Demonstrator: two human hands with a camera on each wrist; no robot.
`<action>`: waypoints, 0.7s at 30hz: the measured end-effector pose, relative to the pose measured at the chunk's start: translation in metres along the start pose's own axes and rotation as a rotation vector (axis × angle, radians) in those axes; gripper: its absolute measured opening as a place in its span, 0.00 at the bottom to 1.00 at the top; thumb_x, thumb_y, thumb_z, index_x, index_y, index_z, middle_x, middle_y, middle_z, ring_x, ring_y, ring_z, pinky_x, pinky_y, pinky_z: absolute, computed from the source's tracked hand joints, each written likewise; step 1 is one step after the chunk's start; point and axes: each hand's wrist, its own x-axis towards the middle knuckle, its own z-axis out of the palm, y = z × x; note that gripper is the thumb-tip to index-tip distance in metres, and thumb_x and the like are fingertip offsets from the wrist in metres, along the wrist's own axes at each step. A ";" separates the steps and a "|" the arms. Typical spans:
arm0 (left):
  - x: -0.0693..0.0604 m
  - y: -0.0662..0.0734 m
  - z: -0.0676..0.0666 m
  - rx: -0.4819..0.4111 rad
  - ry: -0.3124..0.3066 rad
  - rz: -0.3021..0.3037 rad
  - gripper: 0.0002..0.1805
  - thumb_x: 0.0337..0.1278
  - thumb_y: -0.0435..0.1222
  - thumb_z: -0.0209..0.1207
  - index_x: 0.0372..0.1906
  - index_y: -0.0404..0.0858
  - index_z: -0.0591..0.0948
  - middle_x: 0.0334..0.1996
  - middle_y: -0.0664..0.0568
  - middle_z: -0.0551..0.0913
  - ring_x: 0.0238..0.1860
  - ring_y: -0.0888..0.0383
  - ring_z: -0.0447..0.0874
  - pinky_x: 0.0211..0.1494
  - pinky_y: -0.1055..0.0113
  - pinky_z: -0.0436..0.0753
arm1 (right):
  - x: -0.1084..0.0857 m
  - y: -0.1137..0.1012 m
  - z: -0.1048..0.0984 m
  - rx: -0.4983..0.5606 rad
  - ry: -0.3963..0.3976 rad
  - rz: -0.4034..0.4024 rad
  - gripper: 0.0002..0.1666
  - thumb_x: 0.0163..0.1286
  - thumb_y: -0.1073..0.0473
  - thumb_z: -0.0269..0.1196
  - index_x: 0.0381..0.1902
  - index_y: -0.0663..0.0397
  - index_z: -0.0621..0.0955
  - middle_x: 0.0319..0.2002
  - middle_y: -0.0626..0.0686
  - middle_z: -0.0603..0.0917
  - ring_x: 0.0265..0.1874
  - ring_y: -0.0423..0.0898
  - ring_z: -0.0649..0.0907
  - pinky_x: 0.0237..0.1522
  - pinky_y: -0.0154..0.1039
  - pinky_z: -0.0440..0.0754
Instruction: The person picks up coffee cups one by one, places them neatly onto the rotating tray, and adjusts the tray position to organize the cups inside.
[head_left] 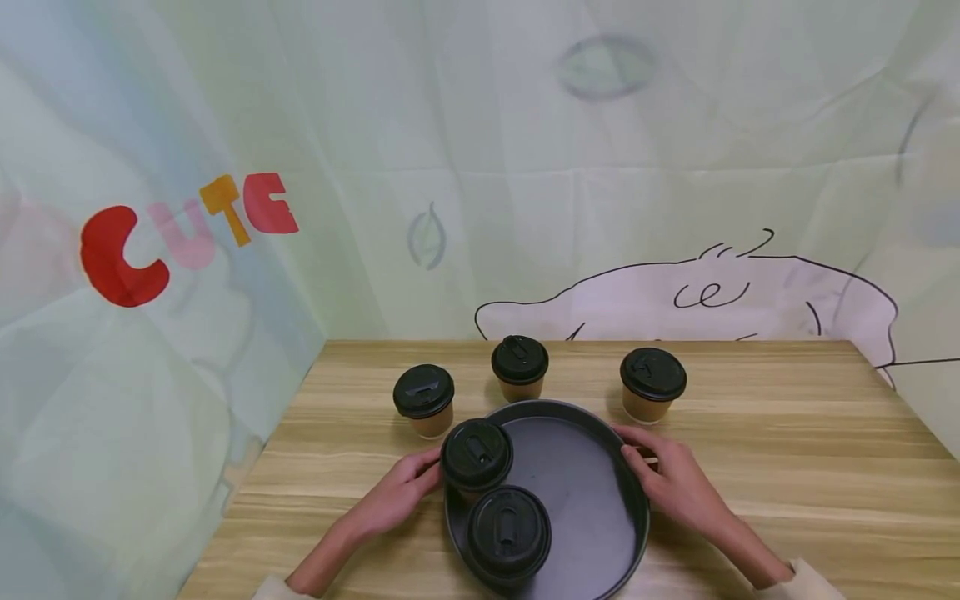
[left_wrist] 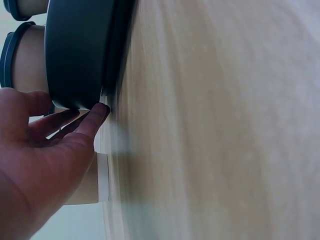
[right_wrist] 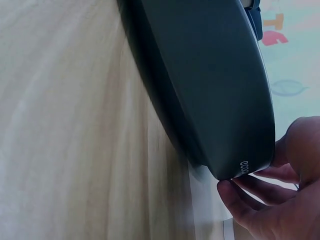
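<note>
A round dark tray [head_left: 581,492] holds two lidded paper cups, one [head_left: 477,454] at its left rim and one [head_left: 509,533] nearer the front. On the tray's left side, the left hand [head_left: 397,493] grips the edge; the left wrist view shows its fingers [left_wrist: 92,120] at the underside of the tray wall [left_wrist: 77,50]. The right hand [head_left: 675,479] grips the opposite side, thumb at the rim, with fingertips against the lower wall [right_wrist: 215,90] in the right wrist view. A narrow gap shows between tray and table there.
Three more black-lidded cups stand on the wooden table [head_left: 810,450] beyond the tray: one at left [head_left: 424,392], one behind it [head_left: 520,360], one at right [head_left: 653,375]. A printed cloth [head_left: 450,167] hangs behind and left of the table.
</note>
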 end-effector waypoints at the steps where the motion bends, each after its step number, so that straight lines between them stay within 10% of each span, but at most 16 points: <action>1: 0.000 0.000 0.000 -0.002 -0.002 0.003 0.26 0.85 0.40 0.45 0.76 0.30 0.68 0.72 0.37 0.71 0.68 0.58 0.72 0.66 0.73 0.73 | -0.001 0.000 0.000 0.000 0.003 0.003 0.19 0.78 0.68 0.60 0.63 0.61 0.82 0.57 0.60 0.86 0.52 0.54 0.86 0.46 0.45 0.88; 21: 0.000 0.002 0.001 0.008 0.011 -0.001 0.27 0.85 0.39 0.45 0.76 0.26 0.65 0.75 0.35 0.66 0.73 0.45 0.65 0.69 0.67 0.72 | -0.021 -0.005 0.004 0.008 0.057 0.038 0.20 0.76 0.69 0.60 0.64 0.57 0.82 0.51 0.54 0.88 0.49 0.51 0.87 0.44 0.35 0.87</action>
